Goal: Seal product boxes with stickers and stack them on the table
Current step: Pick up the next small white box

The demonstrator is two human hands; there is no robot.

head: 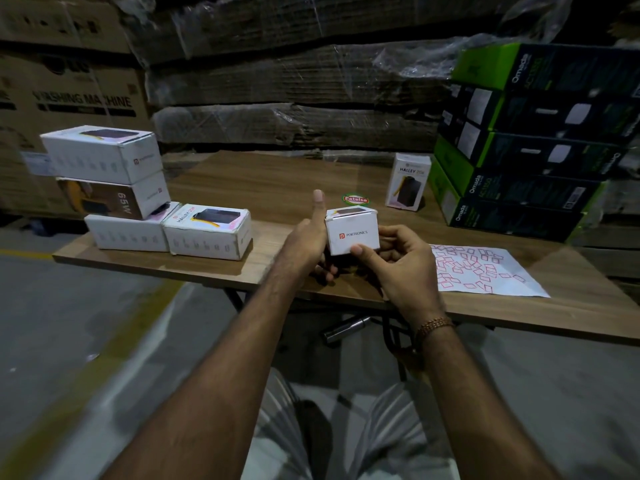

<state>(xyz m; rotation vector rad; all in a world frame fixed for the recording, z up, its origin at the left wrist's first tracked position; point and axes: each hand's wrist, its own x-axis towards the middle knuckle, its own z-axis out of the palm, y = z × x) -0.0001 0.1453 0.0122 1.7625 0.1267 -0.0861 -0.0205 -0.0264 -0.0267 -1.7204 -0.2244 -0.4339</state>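
Held box [352, 233] reads PORTRONICS; standing box [408, 181] HALLEY; round sticker [355, 199] Patelsa.

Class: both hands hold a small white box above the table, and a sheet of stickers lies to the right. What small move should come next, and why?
Probably the right hand lets go and reaches to the sticker sheet for a sticker, while the left hand keeps the white box. No sticker shows on the box's facing end.
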